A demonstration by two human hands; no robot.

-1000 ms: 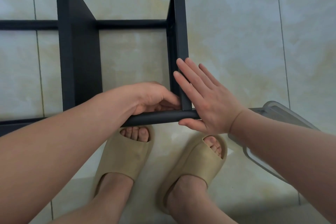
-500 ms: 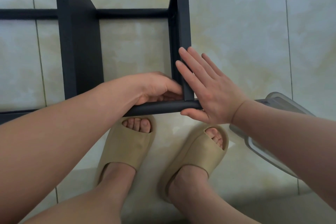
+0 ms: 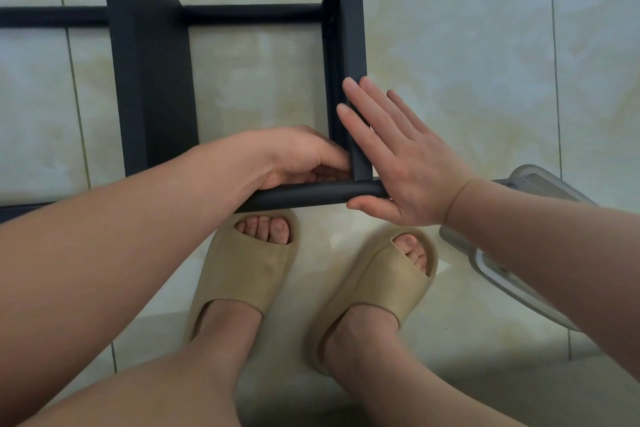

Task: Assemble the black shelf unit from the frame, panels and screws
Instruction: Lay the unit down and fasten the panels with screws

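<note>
The black shelf frame (image 3: 152, 80) stands on the tiled floor in front of me, seen from above. Its near round tube (image 3: 304, 196) runs left to right just above my feet. A flat black panel (image 3: 353, 55) meets that tube at the right corner. My left hand (image 3: 294, 159) reaches inside the frame at that corner, fingers curled under at the joint; what they hold is hidden. My right hand (image 3: 398, 156) lies flat with straight fingers against the outer face of the panel, thumb under the tube's end.
My two feet in beige slippers (image 3: 249, 267) (image 3: 381, 288) stand just below the near tube. A grey plastic lid or tray (image 3: 530, 184) lies on the floor at the right, partly behind my right forearm. Pale tiles surround the frame.
The frame and both hands sit slightly higher in view than a second ago, a small camera tilt. Hands keep the same hold at the corner.
</note>
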